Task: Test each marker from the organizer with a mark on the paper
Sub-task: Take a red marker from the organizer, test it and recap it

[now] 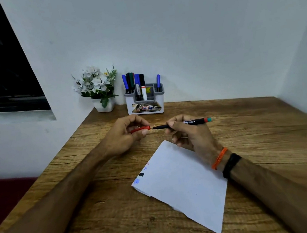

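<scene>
The black marker (180, 124) lies level above the wooden table (265, 142), just beyond the far corner of the paper (182, 185), pinched in the curled fingers of the right hand (188, 133); its uncovered tip points left and its red-and-teal rear end sticks out to the right. The middle of its barrel is covered by the fingers, and the print on it is too small to read. The left hand (124, 136) grips the red cap (140, 129), whose mouth sits just beside the tip; whether they touch cannot be told, and much of the cap is hidden by the fingers. Small red, blue and black marks sit along the left edge of the paper, the red and blue ones faint and blurred. At the far side against the wall stands the organizer (145, 103), a white and grey caddy with several compartments: a cluster of blue, green and black markers fills its left part, one blue marker (158, 82) stands alone on the right, and their lower ends are hidden by its walls. Left of it sits a white pot of white flowers (96, 84). Orange and black bands circle the right wrist.
</scene>
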`<state>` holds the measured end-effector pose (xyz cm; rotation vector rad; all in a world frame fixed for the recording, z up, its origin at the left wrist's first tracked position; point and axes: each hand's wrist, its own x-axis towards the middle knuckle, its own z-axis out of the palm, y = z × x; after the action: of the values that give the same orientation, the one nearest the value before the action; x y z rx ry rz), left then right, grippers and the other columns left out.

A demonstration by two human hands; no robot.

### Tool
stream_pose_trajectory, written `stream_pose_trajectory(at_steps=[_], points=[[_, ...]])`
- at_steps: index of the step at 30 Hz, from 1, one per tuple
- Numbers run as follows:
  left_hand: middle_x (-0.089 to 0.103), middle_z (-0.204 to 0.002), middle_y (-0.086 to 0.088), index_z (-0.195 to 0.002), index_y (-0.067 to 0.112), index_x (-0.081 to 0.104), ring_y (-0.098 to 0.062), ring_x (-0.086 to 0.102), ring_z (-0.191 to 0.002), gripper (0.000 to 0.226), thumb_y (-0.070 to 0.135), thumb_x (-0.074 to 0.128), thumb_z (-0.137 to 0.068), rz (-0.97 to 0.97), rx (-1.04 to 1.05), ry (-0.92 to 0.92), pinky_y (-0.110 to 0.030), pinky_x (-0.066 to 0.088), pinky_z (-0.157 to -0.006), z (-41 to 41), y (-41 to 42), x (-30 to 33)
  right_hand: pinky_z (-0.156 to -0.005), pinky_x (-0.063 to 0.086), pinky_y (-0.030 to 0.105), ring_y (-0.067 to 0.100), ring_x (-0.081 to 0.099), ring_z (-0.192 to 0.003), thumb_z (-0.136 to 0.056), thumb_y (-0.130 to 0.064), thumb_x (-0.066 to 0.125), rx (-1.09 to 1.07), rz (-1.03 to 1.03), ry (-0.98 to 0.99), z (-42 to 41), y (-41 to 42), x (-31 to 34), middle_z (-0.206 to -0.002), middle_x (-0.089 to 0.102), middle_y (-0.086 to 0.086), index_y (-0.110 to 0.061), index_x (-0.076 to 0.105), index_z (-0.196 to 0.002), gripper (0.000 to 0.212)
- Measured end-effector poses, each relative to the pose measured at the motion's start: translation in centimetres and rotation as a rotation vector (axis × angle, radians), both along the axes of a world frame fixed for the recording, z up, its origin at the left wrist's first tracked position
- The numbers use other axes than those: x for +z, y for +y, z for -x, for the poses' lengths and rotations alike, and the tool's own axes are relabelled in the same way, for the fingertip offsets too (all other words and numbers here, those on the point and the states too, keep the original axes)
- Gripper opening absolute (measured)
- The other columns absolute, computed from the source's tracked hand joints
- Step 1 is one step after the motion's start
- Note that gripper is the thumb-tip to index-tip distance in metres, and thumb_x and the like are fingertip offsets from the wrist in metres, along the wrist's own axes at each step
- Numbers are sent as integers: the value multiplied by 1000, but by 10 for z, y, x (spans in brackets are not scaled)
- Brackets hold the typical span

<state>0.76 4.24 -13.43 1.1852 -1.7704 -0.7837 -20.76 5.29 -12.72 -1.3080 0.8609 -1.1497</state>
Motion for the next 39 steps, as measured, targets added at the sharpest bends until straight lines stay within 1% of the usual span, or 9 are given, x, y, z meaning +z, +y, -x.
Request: stream_pose_trajectory(at_steps=[4, 8, 11, 14, 19, 24, 28, 33, 39], points=[[68, -99, -2, -99, 11, 65, -12, 67, -91, 17, 0, 66, -86, 22, -14, -11, -26, 57, -81, 0, 0, 0, -47, 43, 20, 13, 55, -51, -93, -11, 63, -23, 10, 6, 1, -1, 0, -75, 72, 6, -14, 64, -84, 10], [68, -95, -2, -98, 11, 65, -10, 66, -82, 15, 2, 66, -86, 21, -30, 7, -29, 58, -74, 3, 1, 0, -48, 42, 21, 12, 58, -50, -92, -11, 65, -1, 33, 33, 0, -2, -3, -79, 75, 6, -12, 63, -89, 4], [67, -93, -2, -98, 12, 66, -9, 65, -78, 14, 5, 66, -86, 23, -48, 19, -27, 56, -71, 4, 1, -1, -48, 41, 22, 12, 61, -49, -88, -12, 71, 8, 50, 21, -2, -1, -5, -84, 77, 10, -10, 61, -95, 13], [67, -93, -2, -100, 10, 67, -8, 64, -77, 15, 6, 66, -86, 20, -54, 27, -25, 53, -70, 4, 1, 0, -48, 41, 21, 11, 57, -47, -84, -19, 76, -24, 80, 64, -1, -1, -7, -74, 74, 6, -7, 69, -93, 16], [68, -94, -12, -99, 8, 67, -13, 64, -76, 17, 11, 68, -83, 25, -65, 54, -26, 55, -70, 3, 2, 1, -47, 38, 20, 12, 53, -49, -93, -17, 63, 9, 37, 51, 7, -5, -6, -76, 73, 6, -11, 78, -96, 17], [67, -96, -15, -96, 12, 68, -13, 63, -75, 24, 24, 69, -76, 21, -69, 103, -25, 56, -68, 4, 3, 3, -47, 40, 19, 7, 58, -46, -86, -14, 72, -4, 64, 84, 8, -7, -7, -84, 78, 10, -10, 75, -91, 7], [67, -92, -10, -96, 10, 67, -9, 62, -72, 24, 24, 68, -77, 19, -61, 92, -23, 54, -65, 3, 3, 2, -45, 43, 18, 8, 57, -46, -85, -14, 73, -13, 162, 150, 7, -9, -11, -80, 77, 7, -10, 76, -92, 8], [63, -81, -5, -102, 2, 64, -9, 59, -68, 19, 15, 60, -89, 8, -76, 87, -23, 52, -62, 5, 1, 0, -40, 39, 16, 6, 47, -41, -91, -9, 66, 29, 229, 157, 4, -12, -16, -68, 70, 1, -6, 70, -92, 6], [59, -75, -4, -98, 11, 60, -8, 55, -64, 7, 11, 53, -95, 0, -66, 45, -23, 48, -61, 7, 2, -2, -39, 32, 16, 2, 39, -39, -95, -4, 59, 81, 293, 168, 2, -14, -21, -66, 61, 2, 1, 61, -93, 5]])
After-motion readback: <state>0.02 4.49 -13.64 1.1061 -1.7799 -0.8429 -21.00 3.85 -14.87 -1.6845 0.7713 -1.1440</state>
